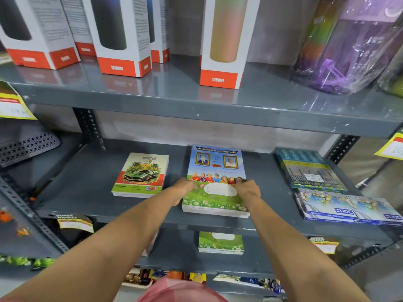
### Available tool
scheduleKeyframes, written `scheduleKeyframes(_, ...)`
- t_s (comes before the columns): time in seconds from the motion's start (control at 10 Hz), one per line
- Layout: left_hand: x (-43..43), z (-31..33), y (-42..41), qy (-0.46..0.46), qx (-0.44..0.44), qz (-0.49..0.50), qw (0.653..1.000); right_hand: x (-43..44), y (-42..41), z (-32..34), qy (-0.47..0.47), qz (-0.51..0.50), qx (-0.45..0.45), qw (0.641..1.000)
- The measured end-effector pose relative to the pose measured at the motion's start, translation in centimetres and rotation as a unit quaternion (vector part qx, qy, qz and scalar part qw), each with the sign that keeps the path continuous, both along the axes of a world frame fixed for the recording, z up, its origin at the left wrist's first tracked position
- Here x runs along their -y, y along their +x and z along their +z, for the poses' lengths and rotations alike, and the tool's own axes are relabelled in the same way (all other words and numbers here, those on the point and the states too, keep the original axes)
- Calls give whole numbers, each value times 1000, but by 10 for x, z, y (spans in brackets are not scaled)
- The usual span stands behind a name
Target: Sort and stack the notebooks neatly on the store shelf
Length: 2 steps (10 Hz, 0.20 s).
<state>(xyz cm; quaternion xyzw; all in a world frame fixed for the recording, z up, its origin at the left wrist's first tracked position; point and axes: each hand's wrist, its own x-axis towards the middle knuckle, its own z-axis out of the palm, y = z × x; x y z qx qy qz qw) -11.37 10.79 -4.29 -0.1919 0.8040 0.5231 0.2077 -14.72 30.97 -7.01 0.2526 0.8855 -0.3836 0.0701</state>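
Here your stack of blue-and-green notebooks with children on the cover (214, 182) lies flat on the grey metal middle shelf (87, 184), and you clasp it between both palms: left hand (185, 188) on its left edge, right hand (248, 189) on its right. Well apart to the left sits a green-car notebook stack (141, 174) reading "travel" and "GOLD". Above stand white-and-red bottle boxes (219, 79) marked "1000ML".

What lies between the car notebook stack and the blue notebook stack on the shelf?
Only bare shelf separates the car notebook stack from the blue notebook stack, in the head view.
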Motion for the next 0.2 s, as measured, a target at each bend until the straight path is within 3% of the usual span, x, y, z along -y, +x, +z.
scheduleKeyframes(0.1, 3, 9, 5, -21, -14, -12, 1000, -3, 1, 9, -19, 7, 1, 1000)
scheduleKeyframes(0.2, 12, 18, 24, -92, -34, -5, 995, 1, 19, 17, 40, 12, -19, 999)
